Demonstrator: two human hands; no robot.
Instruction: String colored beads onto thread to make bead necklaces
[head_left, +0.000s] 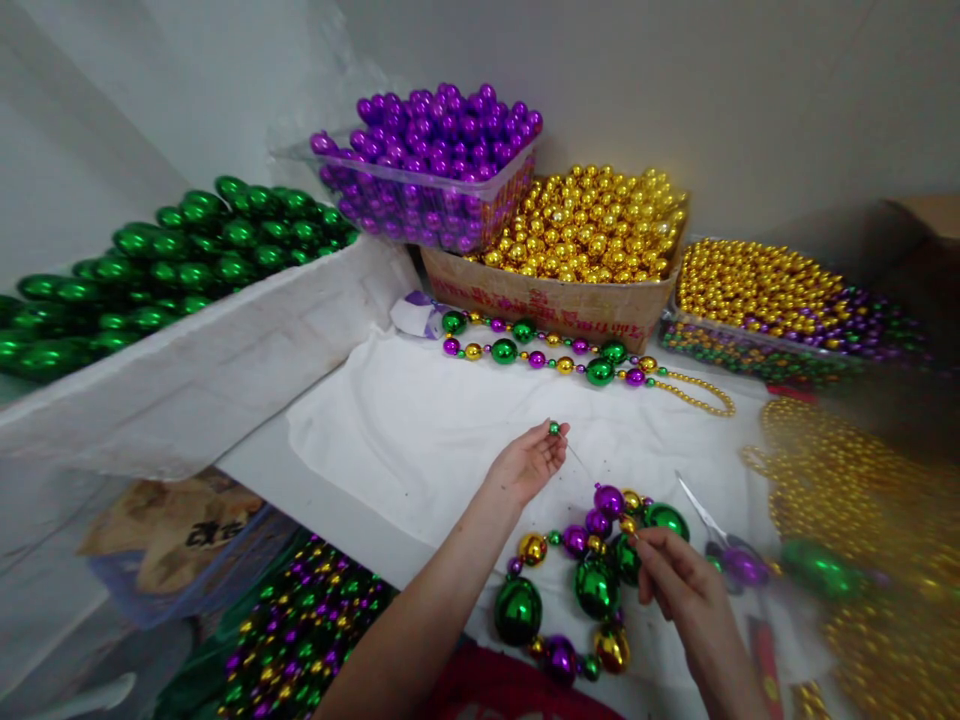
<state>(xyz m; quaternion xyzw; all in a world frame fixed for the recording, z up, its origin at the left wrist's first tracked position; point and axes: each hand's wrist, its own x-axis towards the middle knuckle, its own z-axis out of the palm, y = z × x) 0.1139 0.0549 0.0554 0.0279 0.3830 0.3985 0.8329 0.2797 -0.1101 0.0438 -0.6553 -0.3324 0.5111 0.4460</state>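
My left hand (529, 465) is raised over the white cloth, its fingers closed on a small green bead (553, 428). A thin thread runs from it down to a strand of shiny beads (596, 586) in purple, gold and green, curled in a loop on the cloth near me. My right hand (679, 580) is closed at the strand's upper right, thumb and fingertip pinched beside a gold bead; the exact grip is partly hidden. Scissors (703, 508) lie right of the strand, their handles partly behind a blurred purple bead (745, 566).
A finished-looking bead necklace (565, 365) lies across the cloth's back. Behind stand a tub of purple beads (420, 185), a carton of gold beads (555, 300) and a tub of small beads (757, 345). A white foam box (225, 350) holds green beads, left. Gold bead strings (817, 480) cover the right.
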